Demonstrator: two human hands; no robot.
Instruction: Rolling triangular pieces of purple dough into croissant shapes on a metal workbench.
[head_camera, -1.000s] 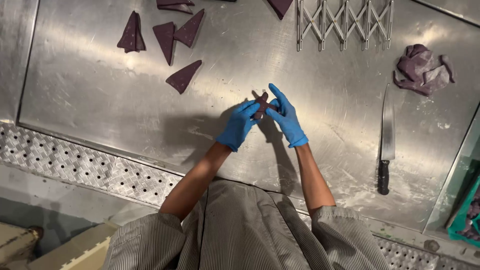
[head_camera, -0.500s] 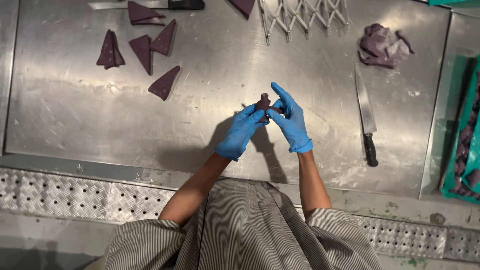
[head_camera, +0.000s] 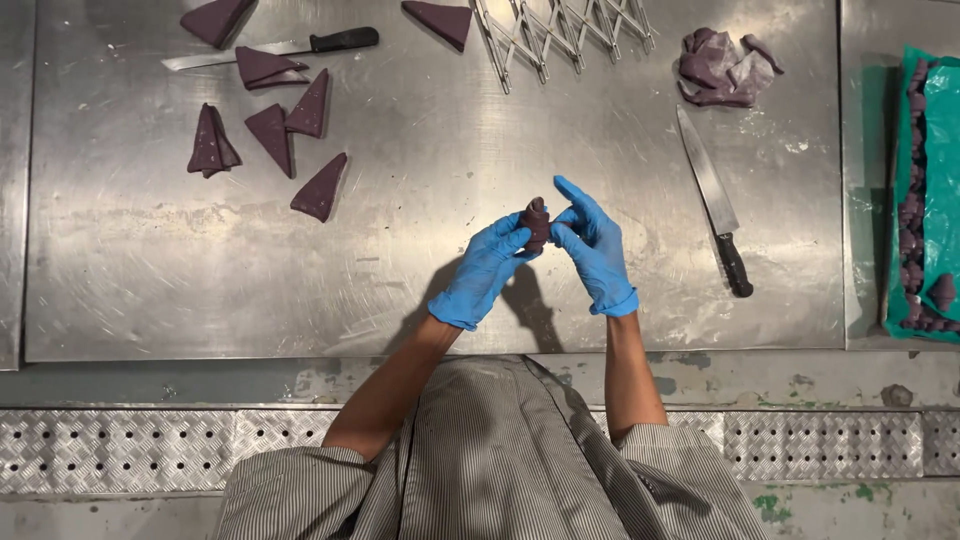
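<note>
Purple dough triangles (head_camera: 270, 130) sit far left on my steel worktop (head_camera: 420, 270). My left hand (head_camera: 484, 272) and right hand (head_camera: 594, 243) both pinch a rolled dough piece (head_camera: 537, 222) above the middle. Chef's knife (head_camera: 714, 202) lies just right.

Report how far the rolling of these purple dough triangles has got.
Done: a row of rolled pieces lies on the teal tray at right. In hand: left hand and right hand pinch one rolled piece above the steel table. Left: several flat triangles at upper left, plus a scrap lump.
</note>
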